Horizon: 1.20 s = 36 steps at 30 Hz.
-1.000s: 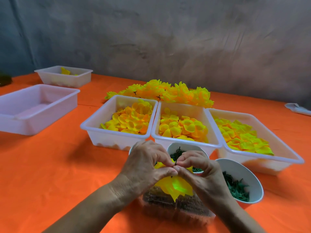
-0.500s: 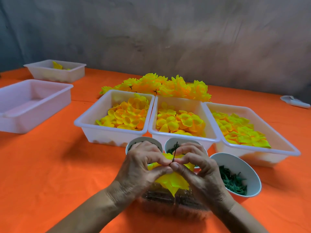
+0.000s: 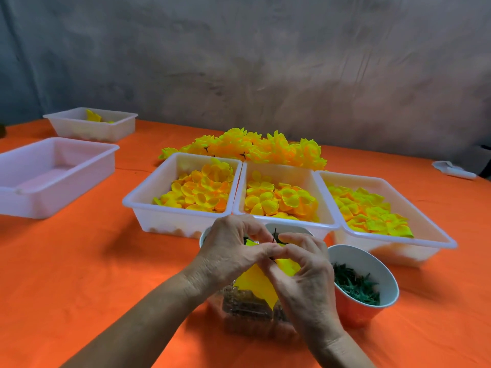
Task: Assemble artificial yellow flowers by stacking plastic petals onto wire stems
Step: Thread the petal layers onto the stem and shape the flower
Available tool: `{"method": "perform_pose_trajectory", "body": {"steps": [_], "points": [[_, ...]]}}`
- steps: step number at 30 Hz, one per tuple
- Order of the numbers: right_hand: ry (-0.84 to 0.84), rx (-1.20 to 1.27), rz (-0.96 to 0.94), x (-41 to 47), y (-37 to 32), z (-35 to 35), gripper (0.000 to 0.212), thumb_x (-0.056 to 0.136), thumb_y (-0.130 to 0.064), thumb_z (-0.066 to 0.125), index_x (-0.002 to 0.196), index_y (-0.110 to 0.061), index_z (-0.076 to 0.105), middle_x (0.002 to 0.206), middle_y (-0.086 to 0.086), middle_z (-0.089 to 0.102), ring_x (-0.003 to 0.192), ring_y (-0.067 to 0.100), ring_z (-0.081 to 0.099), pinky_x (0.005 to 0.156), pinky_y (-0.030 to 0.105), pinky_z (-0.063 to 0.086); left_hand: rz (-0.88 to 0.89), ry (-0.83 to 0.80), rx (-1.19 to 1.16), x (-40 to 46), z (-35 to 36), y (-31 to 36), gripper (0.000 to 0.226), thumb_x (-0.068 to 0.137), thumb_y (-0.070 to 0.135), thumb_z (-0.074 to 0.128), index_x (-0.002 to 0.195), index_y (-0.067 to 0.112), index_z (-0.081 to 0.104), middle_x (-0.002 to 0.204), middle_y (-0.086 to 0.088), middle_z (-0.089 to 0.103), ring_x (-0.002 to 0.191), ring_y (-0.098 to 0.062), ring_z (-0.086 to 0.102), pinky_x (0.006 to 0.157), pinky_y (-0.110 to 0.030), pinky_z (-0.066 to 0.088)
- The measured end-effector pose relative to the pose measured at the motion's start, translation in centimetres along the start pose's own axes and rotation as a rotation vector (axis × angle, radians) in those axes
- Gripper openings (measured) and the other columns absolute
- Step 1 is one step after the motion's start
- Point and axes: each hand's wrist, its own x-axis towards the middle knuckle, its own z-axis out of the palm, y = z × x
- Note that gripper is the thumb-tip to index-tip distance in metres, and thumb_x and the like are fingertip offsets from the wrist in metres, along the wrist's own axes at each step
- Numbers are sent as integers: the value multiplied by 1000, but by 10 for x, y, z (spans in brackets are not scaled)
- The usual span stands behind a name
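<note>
- Both my hands pinch one yellow petal (image 3: 256, 284) on a dark wire stem (image 3: 274, 235): left hand (image 3: 229, 251) at 9 o'clock of it, right hand (image 3: 305, 272) at 3.
- Finished flowers (image 3: 247, 146) are heaped at 12 o'clock behind three petal trays (image 3: 138, 205).
- Judging by the full trays, much assembly remains.

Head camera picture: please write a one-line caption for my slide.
Both hands pinch a yellow petal on a thin dark stem, before three petal trays.
</note>
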Motion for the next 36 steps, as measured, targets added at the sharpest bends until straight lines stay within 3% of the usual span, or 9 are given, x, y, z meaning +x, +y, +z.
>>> {"method": "perform_pose_trajectory", "body": {"steps": [4,10,14,17,22,25,27,30,36], "points": [[51,13,30,-3,2,5,11,69,-23,83,65,-18,74,96,-3,69,102,20,55,84,20,39,-10,-3,-4,0,2,-3,20,72,26,81,60,30,66,65,6,62,64,-22,56,62,-40,46],[96,119,34,-9,6,14,16,70,-16,81,61,-11,70,103,0,71,109,25,54,91,38,43,11,-31,42,3,2,-5,25,73,21,80,59,31,61,64,15,59,64,-2,53,63,-24,41],[83,159,32,-9,9,17,18,74,-13,79,62,-8,67,103,3,72,114,25,53,91,50,44,20,-14,94,7,4,0,20,69,35,76,58,31,59,68,6,59,71,-21,57,68,-39,47],[43,167,46,-11,6,16,17,75,-14,79,63,-10,67,104,1,72,118,20,52,94,48,43,9,-35,80,6,1,1,19,69,34,76,59,27,62,66,8,58,69,-20,55,70,-42,48],[-348,421,210,11,14,-12,6,72,-28,81,74,-31,76,118,-9,66,126,5,45,105,43,37,-38,-70,56,4,-2,2,21,67,39,78,56,32,62,64,15,58,66,-7,53,70,-39,48],[-557,472,204,30,21,-25,10,74,-27,76,84,-29,78,130,-8,59,129,5,45,109,48,34,-47,-64,58,5,-1,3,19,63,47,71,57,31,62,67,15,58,70,-8,56,73,-41,49],[-635,442,161,37,26,-26,9,78,-22,75,86,-26,78,133,-10,57,132,6,42,111,49,30,-46,-70,50,5,-1,3,19,63,47,70,57,31,62,68,15,59,71,-9,56,75,-43,49],[-743,379,62,42,30,-25,20,75,-39,72,94,-32,76,134,-16,54,133,2,37,113,47,27,-54,-73,43,5,-1,2,19,62,46,70,55,32,60,67,15,59,71,-12,57,74,-47,50],[-768,405,81,47,40,-19,18,70,-37,72,88,-36,76,130,-27,54,134,-4,32,115,47,22,-38,-70,21,8,0,-1,21,61,49,72,54,33,59,68,11,58,71,-19,58,72,-50,48]]}}
